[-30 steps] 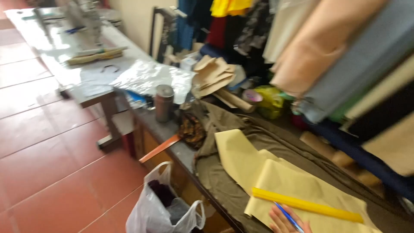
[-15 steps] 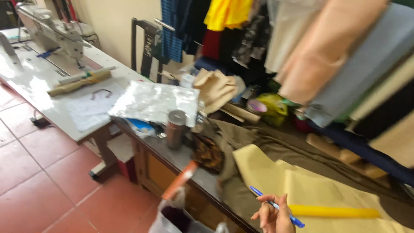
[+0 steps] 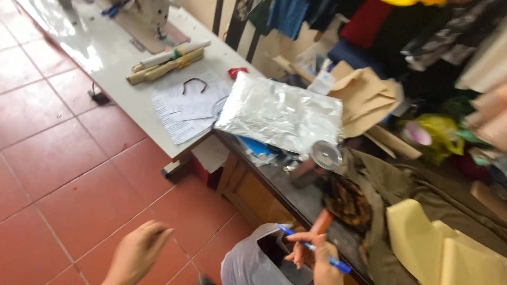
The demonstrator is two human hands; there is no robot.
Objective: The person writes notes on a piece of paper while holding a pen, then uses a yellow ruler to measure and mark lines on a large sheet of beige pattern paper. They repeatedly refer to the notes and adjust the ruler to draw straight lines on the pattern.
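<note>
Newly in view, left hand (image 3: pixel 138 252) hangs loosely open above red floor (image 3: pixel 63 158); right hand (image 3: pixel 316 258) grips blue pen (image 3: pixel 312 248).

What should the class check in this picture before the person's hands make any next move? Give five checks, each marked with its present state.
1. Blue pen held in the right hand: ok.
2. Left hand free, grip open over the red tiled floor: ok.
3. Grey plastic bag mouth open beside the right hand: ok.
4. Metal cup upright on the dark bench: cannot tell, blurred.
5. Silver foil sheet lying flat, fully on the tables: not ok, crumpled and bridging the white table and the bench.
</note>
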